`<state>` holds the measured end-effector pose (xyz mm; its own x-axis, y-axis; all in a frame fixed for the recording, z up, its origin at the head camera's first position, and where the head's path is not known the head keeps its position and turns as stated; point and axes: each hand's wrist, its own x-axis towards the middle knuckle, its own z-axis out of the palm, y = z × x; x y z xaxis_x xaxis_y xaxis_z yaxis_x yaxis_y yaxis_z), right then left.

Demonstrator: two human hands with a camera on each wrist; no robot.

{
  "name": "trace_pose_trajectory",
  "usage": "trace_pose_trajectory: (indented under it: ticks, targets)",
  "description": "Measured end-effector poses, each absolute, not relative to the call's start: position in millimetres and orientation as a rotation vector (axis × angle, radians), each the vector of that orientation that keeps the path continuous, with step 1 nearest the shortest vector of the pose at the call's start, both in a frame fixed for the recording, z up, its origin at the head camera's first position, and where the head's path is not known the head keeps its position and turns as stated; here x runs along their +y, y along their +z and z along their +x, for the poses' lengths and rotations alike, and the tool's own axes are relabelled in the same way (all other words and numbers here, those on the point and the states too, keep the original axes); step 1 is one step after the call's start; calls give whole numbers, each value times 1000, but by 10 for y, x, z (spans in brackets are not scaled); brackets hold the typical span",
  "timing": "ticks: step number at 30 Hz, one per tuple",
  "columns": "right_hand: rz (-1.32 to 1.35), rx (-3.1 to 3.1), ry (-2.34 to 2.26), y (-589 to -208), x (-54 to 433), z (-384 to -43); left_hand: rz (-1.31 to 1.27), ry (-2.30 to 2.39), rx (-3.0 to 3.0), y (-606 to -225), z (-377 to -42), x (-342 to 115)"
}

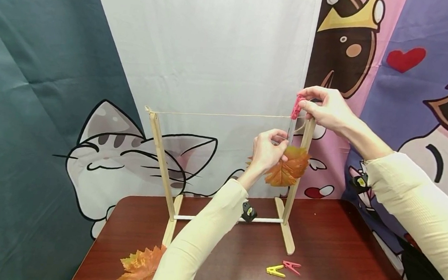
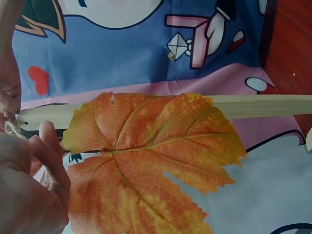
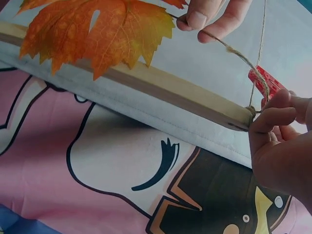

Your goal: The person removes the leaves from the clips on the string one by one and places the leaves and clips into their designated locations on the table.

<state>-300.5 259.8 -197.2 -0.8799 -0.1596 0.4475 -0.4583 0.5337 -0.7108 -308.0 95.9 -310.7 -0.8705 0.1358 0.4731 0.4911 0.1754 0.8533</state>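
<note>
My right hand (image 1: 328, 108) pinches a red clothespin (image 1: 296, 106) at the right end of a thin string (image 1: 218, 114). The right wrist view shows the clothespin (image 3: 273, 84) beside the string's knot at the post top. Lower down, my left hand (image 1: 268, 150) pinches the stem of an orange-yellow maple leaf (image 1: 289, 168), between thumb and finger. The leaf hangs in front of the right post of a wooden stand (image 1: 292, 195). In the left wrist view the leaf (image 2: 151, 146) lies broadside, its veins showing. Whether the clothespin grips the stem is unclear.
A yellow clothespin (image 1: 275, 271) and another red clothespin (image 1: 292, 267) lie on the brown table (image 1: 330, 247). A second maple leaf (image 1: 138, 270) sits at the front left, partly behind the left sleeve. The stand's left post (image 1: 161, 165) holds the string's other end. A printed cloth hangs behind.
</note>
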Motion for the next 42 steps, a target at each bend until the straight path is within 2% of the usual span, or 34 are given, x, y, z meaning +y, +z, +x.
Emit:
trace_pose_trajectory:
  ticks: [22,42]
  targets:
    - [439,-2340,1173,-1979,2581,-2984,-620,-1736,-2140,-3091,-3106,909]
    - [496,-2286,1482,-2064,2705,-2804,-667,-1726,-2109,-3119,-3030,745]
